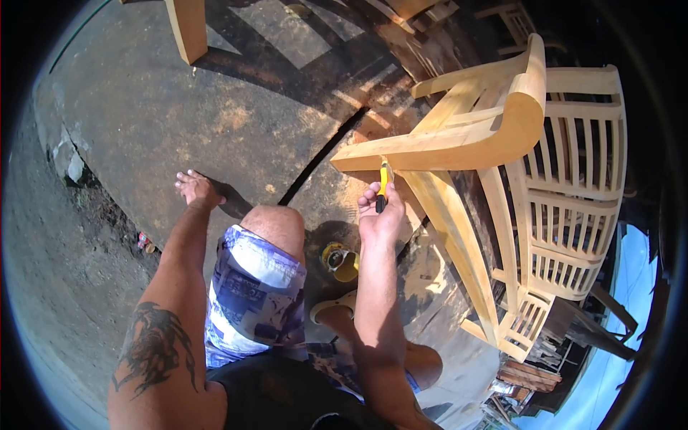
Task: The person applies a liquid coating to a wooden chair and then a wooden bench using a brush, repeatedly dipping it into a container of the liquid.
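Observation:
In my right hand (382, 213) is a slim yellow tool (384, 179) with a black end, gripped between thumb and fingers. Its far tip is right at the lower edge of a pale wooden beam (430, 149), part of a chair-like frame with a rounded, curled end; I cannot tell what kind of tip it has. My left hand (197, 189) is stretched out low over the dark concrete floor (150, 136), fingers spread and holding nothing. Between my legs, below the right hand, stands a small open can (340, 262) with yellowish contents.
Slatted wooden furniture (573, 186) stands at the right, behind the curved legs (451, 244). Another wooden leg (186, 32) rises at the top left. A dark gap (322, 156) crosses the floor. Stacked boards (529, 375) lie at the lower right.

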Demonstrator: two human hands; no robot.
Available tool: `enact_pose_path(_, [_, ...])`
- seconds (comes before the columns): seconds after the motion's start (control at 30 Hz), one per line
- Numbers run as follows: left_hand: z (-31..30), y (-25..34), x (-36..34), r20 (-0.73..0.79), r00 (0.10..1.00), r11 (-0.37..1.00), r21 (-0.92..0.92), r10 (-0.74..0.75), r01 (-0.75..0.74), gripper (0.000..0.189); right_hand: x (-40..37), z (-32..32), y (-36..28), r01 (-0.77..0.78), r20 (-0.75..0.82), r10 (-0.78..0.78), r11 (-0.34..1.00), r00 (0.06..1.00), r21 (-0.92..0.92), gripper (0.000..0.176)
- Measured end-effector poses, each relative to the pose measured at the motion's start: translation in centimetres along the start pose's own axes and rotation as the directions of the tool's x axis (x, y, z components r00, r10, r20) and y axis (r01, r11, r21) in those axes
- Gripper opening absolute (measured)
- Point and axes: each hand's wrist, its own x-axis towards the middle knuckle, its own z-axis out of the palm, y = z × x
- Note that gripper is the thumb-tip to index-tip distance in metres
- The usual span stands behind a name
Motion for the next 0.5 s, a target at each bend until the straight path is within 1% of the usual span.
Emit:
enact_pose_path(0.03, [-0.2, 0.1, -0.1, 0.007, 1.0, 1.0, 0.011, 0.0, 0.0, 0.133, -0.8, 0.7, -2.2, 0.042, -0.005, -0.042, 0.997, 0.999, 0.068, 0.018])
enact_pose_path(0.07, [-0.5, 0.1, -0.3, 0.014, 1.0, 1.0, 0.021, 0.0, 0.0, 0.134, -1.4, 1.2, -3.9, 0.114, 0.011, -0.115, 0.989, 0.993, 0.096, 0.018])
enact_pose_path(0.13, [-0.6, 0.1, -0.5, 0.015, 1.0, 1.0, 0.024, -0.001, 0.001, 0.134, -3.6, 1.9, -6.4, 0.164, 0.151, -0.192, 0.969, 0.97, 0.183, 0.02])
enact_pose_path(0.2, [-0.4, 0.0, -0.5, 0.003, 1.0, 1.0, 0.014, 0.005, -0.005, 0.134, -5.7, 2.5, -7.8, 0.22, 0.263, -0.282, 0.945, 0.923, 0.242, 0.021])
enact_pose_path(0.3, [-0.7, 0.0, -0.6, 0.023, 1.0, 0.998, -0.057, -0.003, 0.005, 0.135, -8.8, 2.7, -8.4, 0.271, 0.314, -0.365, 0.913, 0.877, 0.304, 0.024])
enact_pose_path(0.33, [-0.7, 0.0, -0.7, 0.027, 1.0, 0.999, -0.051, -0.004, 0.005, 0.135, -8.8, 3.0, -7.2, 0.398, 0.29, -0.447, 0.892, 0.846, 0.212, 0.025])
enact_pose_path(0.4, [-1.0, 0.1, -0.9, 0.031, 1.0, 0.999, -0.042, -0.002, 0.004, 0.135, -7.9, 3.4, -3.7, 0.623, 0.273, -0.603, 0.782, 0.75, 0.017, 0.026])
enact_pose_path(0.43, [-0.9, 0.0, -0.9, 0.027, 1.0, 0.999, -0.046, -0.001, 0.002, 0.135, -6.1, 2.8, -2.7, 0.532, 0.224, -0.513, 0.846, 0.828, -0.029, 0.029])
enact_pose_path(0.47, [-0.7, -0.1, -0.8, 0.024, 1.0, 0.999, -0.048, 0.003, -0.002, 0.135, -4.2, 2.8, -1.7, 0.447, 0.161, -0.433, 0.892, 0.887, -0.066, 0.026])
enact_pose_path(0.5, [-0.7, 0.0, -0.8, 0.018, 1.0, 0.999, -0.051, 0.01, -0.009, 0.135, -1.7, 1.9, -0.2, 0.425, 0.188, -0.406, 0.902, 0.894, -0.075, 0.024])
